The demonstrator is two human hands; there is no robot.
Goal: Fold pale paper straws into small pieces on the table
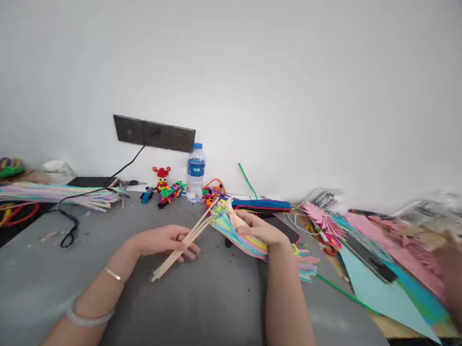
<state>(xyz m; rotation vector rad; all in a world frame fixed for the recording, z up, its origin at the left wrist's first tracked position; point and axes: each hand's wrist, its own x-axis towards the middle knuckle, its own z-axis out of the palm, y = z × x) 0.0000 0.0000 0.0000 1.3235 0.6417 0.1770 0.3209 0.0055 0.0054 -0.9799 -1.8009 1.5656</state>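
Observation:
A thin bundle of pale sticks point(167, 263) slants across my left hand point(170, 241), whose fingers curl around it above the grey table point(198, 317). The upper tips of the sticks reach the end of a bundle of pastel fuzzy stems point(231, 233). My right hand point(257, 229) lies over that bundle with its fingers closed on it, and the far ends of the stems fan out to the right of my wrist. A clear water bottle point(195, 173) with a blue cap stands behind, near the wall.
Small colourful figures point(170, 193) sit left of the bottle. More pastel stems point(57, 193) and a black cable point(69, 218) lie at left. Blue stems point(262, 204), a phone point(369, 257) and pink paper point(394, 245) are at right. Blurred hands of other people show at both edges.

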